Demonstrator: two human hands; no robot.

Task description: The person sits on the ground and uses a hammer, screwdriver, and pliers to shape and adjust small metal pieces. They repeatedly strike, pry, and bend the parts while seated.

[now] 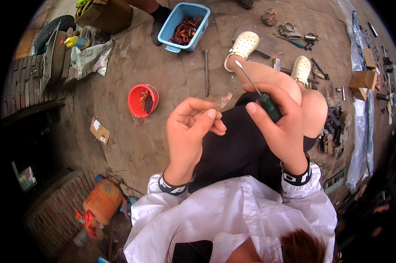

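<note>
Between the thumb and fingers of my left hand (191, 127) is pinched a small ragged coppery piece (222, 102), its far end sticking out to the right. My right hand (283, 125) wraps round the dark green handle of a screwdriver (269, 107). The metal shaft slants up and to the left, its tip in the air near my shin. Both hands are over my lap, a little apart, and the screwdriver does not touch the coppery piece.
A red bucket (133, 111) with a few coppery bits stands to the left. Farther off is a blue basin (163, 35) of reddish-brown scraps, near another person's foot (159, 25). A metal bar (206, 72) lies on the floor. Tools and cardboard boxes (363, 83) lie right; an orange tank (102, 200) sits lower left.
</note>
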